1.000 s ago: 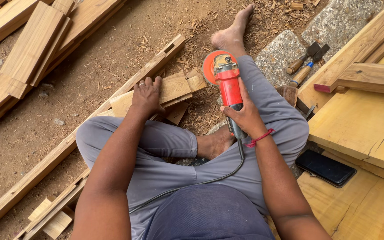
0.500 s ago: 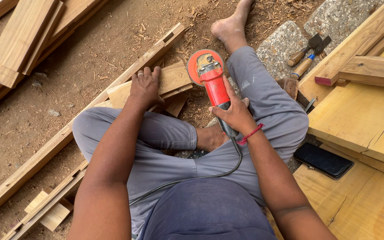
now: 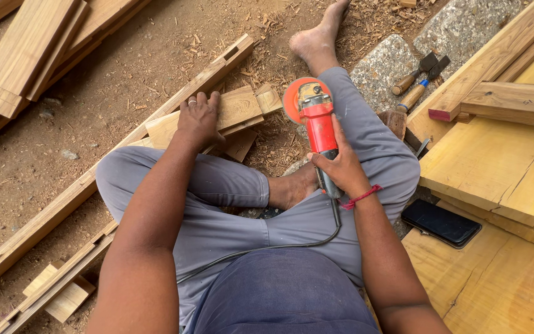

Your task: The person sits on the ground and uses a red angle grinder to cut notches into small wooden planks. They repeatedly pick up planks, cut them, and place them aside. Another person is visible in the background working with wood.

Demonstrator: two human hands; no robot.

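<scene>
I sit on the ground with my legs folded. My right hand grips the body of a red angle grinder, whose orange disc hangs just right of a short wooden block. My left hand presses flat on that block, which lies across a long wooden rail. The grinder's black cord runs back over my lap. The disc is close to the block's right end; whether it touches is unclear.
Two chisels lie on a grey stone slab at the upper right. Thick yellow planks fill the right side, with a black phone on one. More planks are stacked at the upper left. Sawdust and chips cover the dirt.
My right hand has brought the grinder leftward, closer to the block under my left hand. My left hand has stayed pressed on the block.
</scene>
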